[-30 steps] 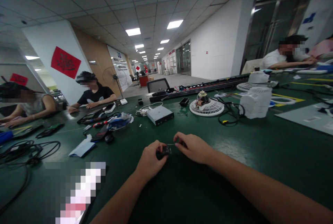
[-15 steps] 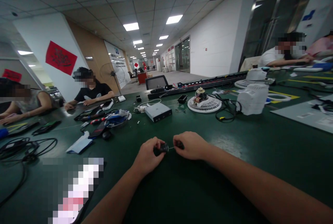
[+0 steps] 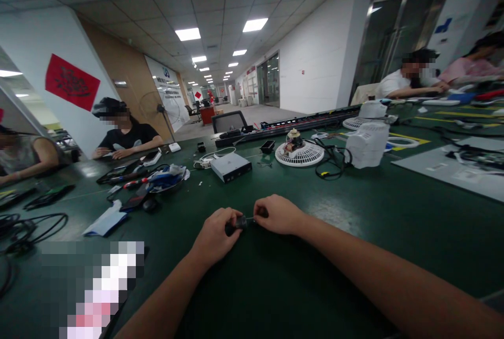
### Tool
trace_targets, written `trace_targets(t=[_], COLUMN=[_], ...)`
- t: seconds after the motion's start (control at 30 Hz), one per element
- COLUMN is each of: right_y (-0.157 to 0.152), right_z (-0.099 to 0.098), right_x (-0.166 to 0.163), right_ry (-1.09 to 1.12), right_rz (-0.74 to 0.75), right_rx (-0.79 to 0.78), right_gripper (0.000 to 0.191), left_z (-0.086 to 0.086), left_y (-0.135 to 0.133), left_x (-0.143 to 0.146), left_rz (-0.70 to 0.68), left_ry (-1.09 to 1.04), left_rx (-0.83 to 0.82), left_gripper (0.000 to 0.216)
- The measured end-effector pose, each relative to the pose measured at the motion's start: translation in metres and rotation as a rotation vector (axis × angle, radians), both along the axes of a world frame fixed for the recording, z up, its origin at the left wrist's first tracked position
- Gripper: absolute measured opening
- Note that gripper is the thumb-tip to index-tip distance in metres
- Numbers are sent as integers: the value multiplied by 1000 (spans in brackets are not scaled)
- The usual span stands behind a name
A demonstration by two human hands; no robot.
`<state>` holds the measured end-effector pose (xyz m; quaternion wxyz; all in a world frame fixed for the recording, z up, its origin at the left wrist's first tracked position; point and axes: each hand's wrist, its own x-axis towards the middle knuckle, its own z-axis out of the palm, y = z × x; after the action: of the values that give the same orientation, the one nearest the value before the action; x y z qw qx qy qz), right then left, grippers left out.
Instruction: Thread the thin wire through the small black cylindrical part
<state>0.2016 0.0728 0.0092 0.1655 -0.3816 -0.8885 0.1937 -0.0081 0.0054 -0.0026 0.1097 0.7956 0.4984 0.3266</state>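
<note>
My left hand (image 3: 214, 234) is closed around a small black part (image 3: 236, 223) just above the dark green table (image 3: 354, 255). My right hand (image 3: 275, 214) is closed in a pinch right beside it, holding a thin metal tool whose tip meets the black part. The two hands almost touch in the middle of the view. What the tool is exactly I cannot make out.
Beyond the hands lie a grey box (image 3: 231, 166), a white fan grille with a motor (image 3: 299, 153), a white housing (image 3: 367, 145), black cables (image 3: 27, 226) and scattered small items (image 3: 157, 180). Other people sit at the left (image 3: 126, 137) and far right (image 3: 409, 79).
My hands have drawn closer together, so the gap between the black part and my right hand has shrunk. The view has swung slightly right.
</note>
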Motion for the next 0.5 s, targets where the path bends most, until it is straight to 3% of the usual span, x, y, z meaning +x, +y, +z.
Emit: trace_targets(t=[0.1,0.23,0.4,0.5], right_y=[-2,0,0,-3], right_z=[5,8,5,4], right_x=[0,3,1,-1], right_ry=[-40,-67,-94,-122], right_rz=[-13,-206,-134,-167], right_rx=[15,83,38,114], right_gripper=[15,24,33,33], left_z=[0,0,0,0], left_y=[1,2,3,3], left_x=[1,0,-1,-1], left_rz=[17,75,115,153], left_ry=[22,18,9,30], left_rx=[13,32,17,0], left_gripper=[21,21,20,20])
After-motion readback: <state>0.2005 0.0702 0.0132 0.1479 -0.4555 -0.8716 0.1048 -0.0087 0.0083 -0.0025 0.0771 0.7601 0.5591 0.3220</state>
